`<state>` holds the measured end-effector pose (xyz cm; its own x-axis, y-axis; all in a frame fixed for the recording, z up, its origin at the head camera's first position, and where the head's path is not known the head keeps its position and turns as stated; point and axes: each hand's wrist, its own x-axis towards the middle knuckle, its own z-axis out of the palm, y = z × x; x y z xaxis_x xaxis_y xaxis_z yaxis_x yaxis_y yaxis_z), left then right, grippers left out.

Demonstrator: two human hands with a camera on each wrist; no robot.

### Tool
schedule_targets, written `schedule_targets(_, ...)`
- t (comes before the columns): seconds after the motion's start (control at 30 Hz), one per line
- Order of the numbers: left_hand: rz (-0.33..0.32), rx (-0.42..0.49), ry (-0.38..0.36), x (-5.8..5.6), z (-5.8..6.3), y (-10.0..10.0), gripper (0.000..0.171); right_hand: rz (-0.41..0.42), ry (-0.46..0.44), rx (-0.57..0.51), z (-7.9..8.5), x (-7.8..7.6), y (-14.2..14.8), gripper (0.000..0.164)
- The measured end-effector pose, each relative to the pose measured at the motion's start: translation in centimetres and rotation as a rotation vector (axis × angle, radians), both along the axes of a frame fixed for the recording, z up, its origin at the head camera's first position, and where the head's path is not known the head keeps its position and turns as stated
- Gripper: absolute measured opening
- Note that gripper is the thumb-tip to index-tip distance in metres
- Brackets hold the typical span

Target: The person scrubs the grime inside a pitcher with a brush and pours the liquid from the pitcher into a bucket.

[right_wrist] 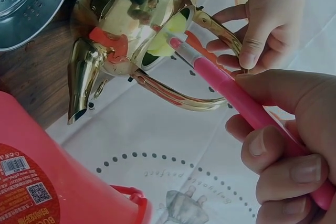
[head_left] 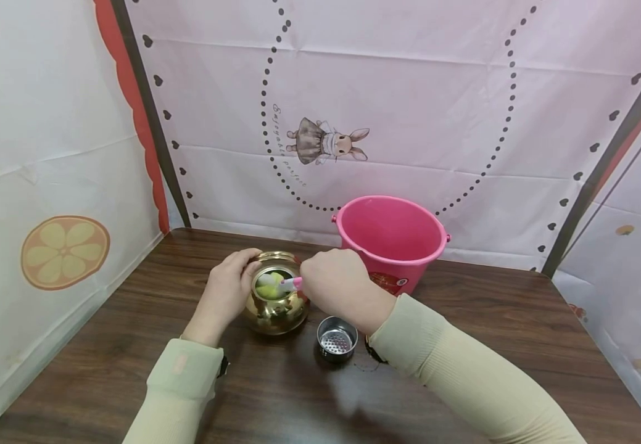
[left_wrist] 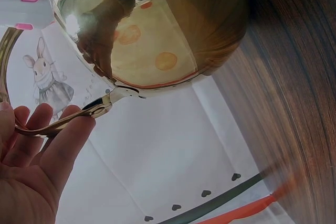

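Note:
A shiny gold kettle [head_left: 276,320] rests on the wooden table. My left hand [head_left: 226,290] grips its curved handle [left_wrist: 63,124], fingers and thumb wrapped round the metal. The right hand [head_left: 334,283] is curled round the pink grip of a cleaning brush [right_wrist: 228,87]. Its soft yellow-green head [head_left: 269,287] sits within the kettle's round mouth, and the inside beyond it is mostly hidden. In the right wrist view the spout [right_wrist: 81,82] points toward the pink bucket [right_wrist: 63,182].
Close to the kettle, near the right forearm, stands a small metal strainer [head_left: 337,339] with a perforated bottom. Partly under the right sleeve shows a dark, gold-edged round thing [head_left: 372,350]. Behind the right hand stands the bucket; printed cloth walls [head_left: 409,123] enclose the wooden table [head_left: 276,394].

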<state>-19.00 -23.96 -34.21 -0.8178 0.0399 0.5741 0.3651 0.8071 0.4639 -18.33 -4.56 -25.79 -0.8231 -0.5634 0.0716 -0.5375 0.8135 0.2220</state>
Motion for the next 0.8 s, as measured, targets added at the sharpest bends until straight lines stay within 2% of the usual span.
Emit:
schedule_targets(0.2,0.001,0.003,-0.014,-0.06,0.10,0.02,0.024,0.019,0.010,0.010,0.14,0.13,0.05,0.037)
schedule_targets(0.8,0.000,0.004,-0.005,-0.12,0.07,0.03,0.024,0.072,0.053,0.030,0.15,0.55,0.08,0.036)
